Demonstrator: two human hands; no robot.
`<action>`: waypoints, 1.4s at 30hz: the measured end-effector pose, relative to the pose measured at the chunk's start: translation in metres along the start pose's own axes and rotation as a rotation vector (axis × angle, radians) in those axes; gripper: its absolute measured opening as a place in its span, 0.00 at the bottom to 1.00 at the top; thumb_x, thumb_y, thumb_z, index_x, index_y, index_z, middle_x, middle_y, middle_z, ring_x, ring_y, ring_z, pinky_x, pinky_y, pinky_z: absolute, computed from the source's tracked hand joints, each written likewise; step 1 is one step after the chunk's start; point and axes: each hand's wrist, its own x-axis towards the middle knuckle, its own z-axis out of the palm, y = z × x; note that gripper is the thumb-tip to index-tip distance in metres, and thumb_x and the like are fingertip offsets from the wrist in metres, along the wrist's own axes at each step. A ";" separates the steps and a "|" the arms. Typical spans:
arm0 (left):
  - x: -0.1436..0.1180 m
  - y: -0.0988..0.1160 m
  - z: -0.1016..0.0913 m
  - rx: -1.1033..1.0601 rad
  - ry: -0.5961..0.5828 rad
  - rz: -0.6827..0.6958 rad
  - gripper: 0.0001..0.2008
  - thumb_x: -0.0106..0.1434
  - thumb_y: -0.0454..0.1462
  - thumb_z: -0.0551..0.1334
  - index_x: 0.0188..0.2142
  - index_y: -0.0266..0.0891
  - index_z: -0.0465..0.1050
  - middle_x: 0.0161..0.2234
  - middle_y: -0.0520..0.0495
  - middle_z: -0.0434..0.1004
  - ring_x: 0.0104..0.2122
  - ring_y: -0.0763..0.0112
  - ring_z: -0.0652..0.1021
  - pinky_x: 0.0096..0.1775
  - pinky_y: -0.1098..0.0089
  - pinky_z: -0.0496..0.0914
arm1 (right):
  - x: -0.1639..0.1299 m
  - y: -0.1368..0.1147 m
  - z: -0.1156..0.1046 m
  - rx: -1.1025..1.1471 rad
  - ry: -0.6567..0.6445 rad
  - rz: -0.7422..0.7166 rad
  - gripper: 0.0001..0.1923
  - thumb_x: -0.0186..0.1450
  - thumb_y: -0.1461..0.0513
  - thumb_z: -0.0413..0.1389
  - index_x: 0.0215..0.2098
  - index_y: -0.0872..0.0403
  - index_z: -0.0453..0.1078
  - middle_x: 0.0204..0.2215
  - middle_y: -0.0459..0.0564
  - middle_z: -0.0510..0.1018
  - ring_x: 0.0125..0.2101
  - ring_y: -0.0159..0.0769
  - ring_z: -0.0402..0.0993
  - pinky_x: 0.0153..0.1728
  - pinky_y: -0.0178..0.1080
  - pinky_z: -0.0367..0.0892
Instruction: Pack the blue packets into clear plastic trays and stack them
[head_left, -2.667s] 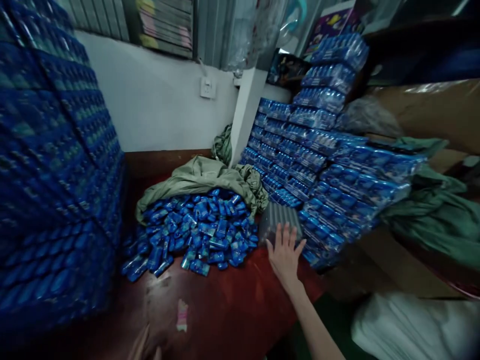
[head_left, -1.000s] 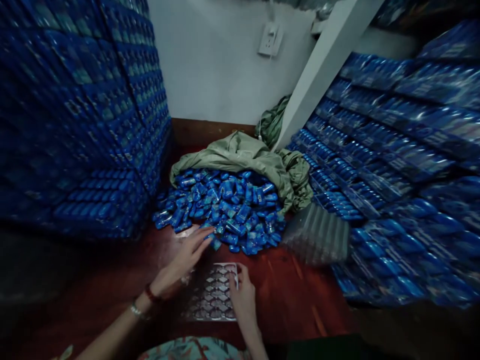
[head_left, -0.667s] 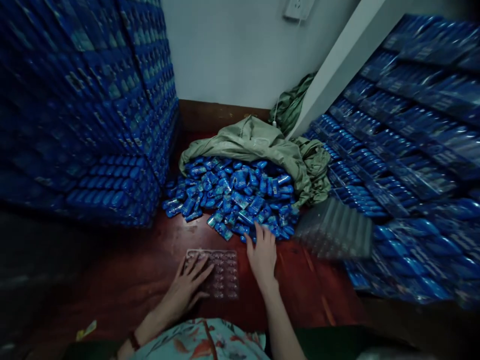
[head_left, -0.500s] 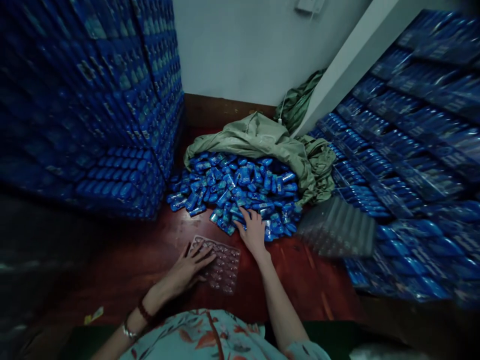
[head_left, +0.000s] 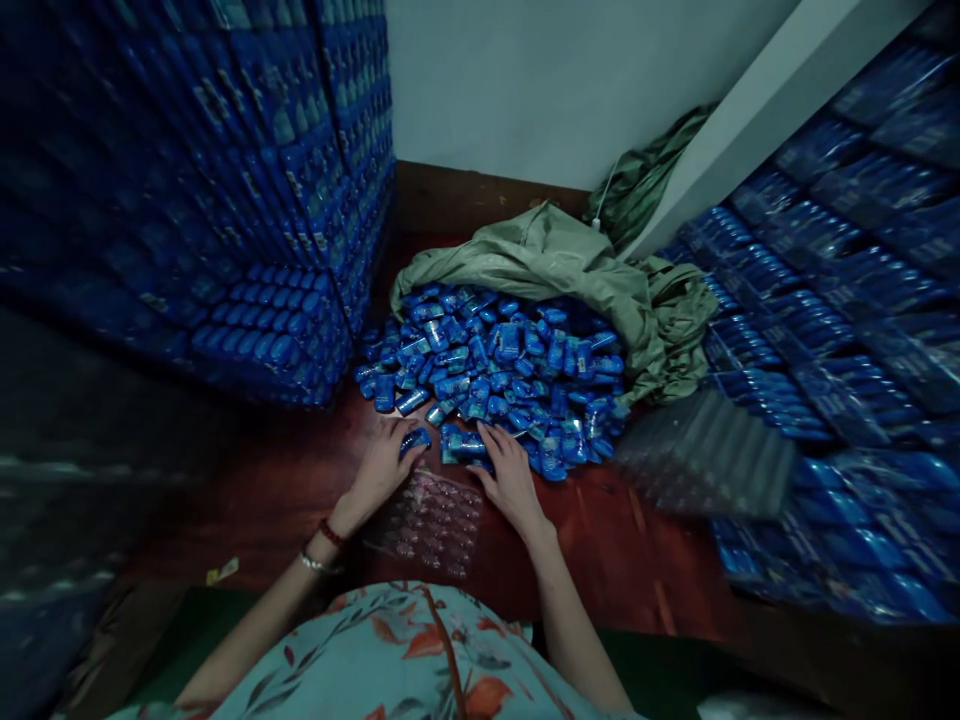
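On the red table [head_left: 300,490], both hands reached the blue packet pile [head_left: 502,370] at 12 o'clock of the clear tray [head_left: 435,520]. The left hand [head_left: 379,470] pinched a packet [head_left: 415,439]; the right hand [head_left: 510,475] lay spread on others.

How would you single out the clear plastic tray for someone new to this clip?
Find the heap of blue packets on the red-brown table. Just in front of it, between the left hand and right hand, lies the clear tray: transparent, dimpled and flat, with none of its cells visibly filled.

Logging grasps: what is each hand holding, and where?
Left hand pinches a small blue packet at its end; right hand rests on the pile, grasp unclear.
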 end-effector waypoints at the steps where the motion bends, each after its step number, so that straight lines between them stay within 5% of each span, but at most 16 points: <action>1: 0.005 -0.001 -0.003 0.009 -0.016 0.009 0.15 0.65 0.41 0.54 0.49 0.37 0.67 0.48 0.41 0.70 0.49 0.60 0.70 0.51 0.57 0.65 | -0.004 -0.001 -0.002 0.021 0.017 -0.001 0.30 0.66 0.57 0.50 0.65 0.51 0.49 0.59 0.56 0.62 0.60 0.43 0.52 0.55 0.49 0.56; 5: -0.017 -0.013 -0.022 0.041 0.027 0.001 0.15 0.66 0.42 0.52 0.47 0.38 0.68 0.47 0.42 0.70 0.49 0.61 0.69 0.52 0.57 0.64 | -0.044 0.006 -0.019 0.113 0.170 0.081 0.22 0.67 0.60 0.48 0.60 0.48 0.59 0.55 0.54 0.66 0.57 0.40 0.59 0.55 0.49 0.58; 9: -0.083 -0.040 -0.038 0.178 0.185 -0.133 0.20 0.65 0.44 0.52 0.53 0.36 0.64 0.54 0.38 0.63 0.55 0.56 0.65 0.56 0.56 0.61 | -0.111 0.032 -0.045 0.131 0.509 0.431 0.16 0.67 0.59 0.47 0.50 0.51 0.69 0.45 0.54 0.74 0.48 0.38 0.68 0.51 0.47 0.63; 13: -0.134 -0.062 -0.034 0.230 0.126 -0.127 0.26 0.65 0.45 0.52 0.59 0.37 0.58 0.57 0.36 0.59 0.57 0.54 0.63 0.57 0.54 0.60 | -0.163 0.053 -0.057 0.225 0.924 0.877 0.19 0.67 0.55 0.46 0.49 0.56 0.67 0.42 0.56 0.73 0.41 0.37 0.71 0.45 0.45 0.68; 16: -0.147 -0.060 -0.023 0.328 0.076 -0.153 0.27 0.65 0.45 0.52 0.61 0.39 0.54 0.59 0.35 0.58 0.58 0.49 0.62 0.56 0.48 0.59 | -0.178 0.057 -0.050 0.311 1.093 1.048 0.23 0.66 0.53 0.46 0.55 0.58 0.60 0.46 0.59 0.69 0.43 0.37 0.70 0.45 0.44 0.67; 21: -0.142 -0.049 -0.017 0.376 0.138 -0.138 0.22 0.65 0.44 0.54 0.58 0.53 0.58 0.58 0.48 0.63 0.57 0.52 0.65 0.55 0.48 0.62 | -0.188 0.051 -0.038 0.222 1.002 0.951 0.24 0.66 0.54 0.46 0.58 0.55 0.56 0.49 0.59 0.65 0.48 0.38 0.66 0.49 0.45 0.64; 26: -0.141 -0.047 -0.017 0.421 0.159 -0.116 0.19 0.64 0.45 0.54 0.54 0.52 0.63 0.58 0.50 0.63 0.57 0.53 0.65 0.54 0.46 0.61 | -0.205 0.056 -0.040 0.188 0.806 0.755 0.17 0.65 0.56 0.48 0.49 0.54 0.66 0.44 0.55 0.69 0.47 0.38 0.66 0.50 0.46 0.62; 34: -0.143 -0.055 -0.016 0.401 0.211 -0.029 0.16 0.62 0.48 0.54 0.46 0.49 0.69 0.53 0.53 0.70 0.54 0.57 0.70 0.54 0.52 0.65 | -0.209 0.059 -0.044 0.405 0.930 0.669 0.12 0.64 0.58 0.50 0.38 0.55 0.71 0.36 0.52 0.73 0.39 0.35 0.70 0.44 0.41 0.66; 39: -0.144 -0.058 -0.014 0.394 0.270 0.017 0.14 0.61 0.46 0.54 0.43 0.47 0.70 0.51 0.54 0.72 0.51 0.60 0.72 0.54 0.55 0.66 | -0.252 0.064 -0.024 0.527 1.236 0.997 0.20 0.68 0.54 0.41 0.51 0.57 0.61 0.37 0.50 0.72 0.28 0.28 0.70 0.30 0.34 0.67; 42: -0.145 -0.056 -0.014 0.408 0.283 0.020 0.14 0.61 0.45 0.54 0.42 0.45 0.71 0.49 0.53 0.73 0.50 0.60 0.73 0.53 0.56 0.67 | -0.292 0.062 0.005 0.389 1.138 1.187 0.22 0.69 0.55 0.36 0.54 0.60 0.57 0.37 0.51 0.71 0.27 0.28 0.69 0.26 0.34 0.67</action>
